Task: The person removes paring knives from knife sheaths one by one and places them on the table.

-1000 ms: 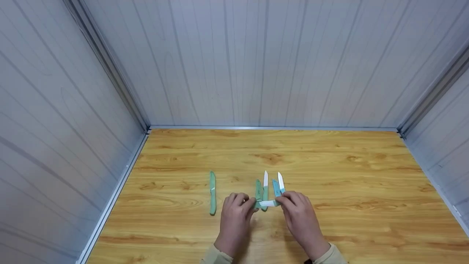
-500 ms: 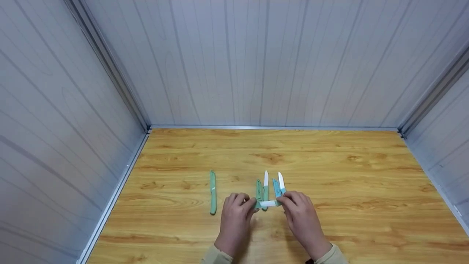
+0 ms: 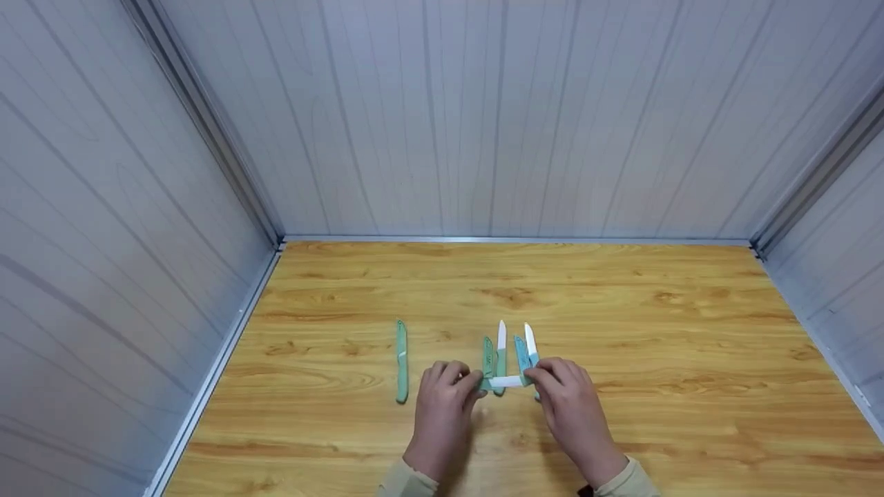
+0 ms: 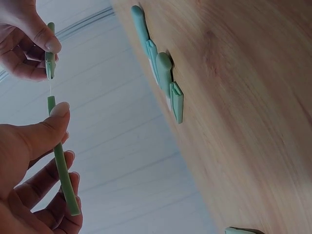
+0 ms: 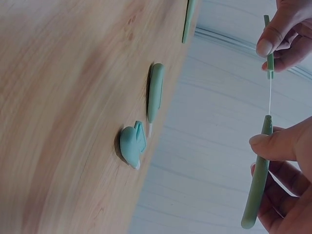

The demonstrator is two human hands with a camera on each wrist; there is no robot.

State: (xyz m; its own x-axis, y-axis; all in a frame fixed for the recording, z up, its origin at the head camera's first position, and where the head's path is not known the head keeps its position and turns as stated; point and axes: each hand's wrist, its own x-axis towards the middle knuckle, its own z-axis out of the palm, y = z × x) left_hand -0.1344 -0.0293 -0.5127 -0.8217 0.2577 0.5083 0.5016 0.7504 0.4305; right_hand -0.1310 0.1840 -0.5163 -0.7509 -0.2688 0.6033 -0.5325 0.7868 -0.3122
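My left hand (image 3: 442, 414) pinches a thin green sheath (image 4: 63, 175) between thumb and fingers. The right hand (image 3: 570, 414) grips the rounded green handle (image 5: 256, 195) of a paring knife. Its white blade (image 3: 507, 381) spans the gap between the two hands, its tip end meeting the sheath. Both hands hold these pieces level over the front of the table. Just beyond them lie a loose green sheath (image 3: 488, 355) and a bare green knife (image 3: 501, 345). A blue sheath (image 3: 521, 351) and a blue knife (image 3: 530, 338) lie near the right fingertips, the blue handle partly hidden.
Off to the left, a green knife (image 3: 402, 362) with its sheath on lies lengthwise on the wood-grain table (image 3: 656, 345). Pale panel walls (image 3: 483, 124) stand at the back and both sides, with a metal strip (image 3: 414, 240) along the table's back edge.
The right hand has shifted slightly rightward with the knife handle, and a little more of the white blade shows. The left hand stays nearly in place. Things on the table have not moved.
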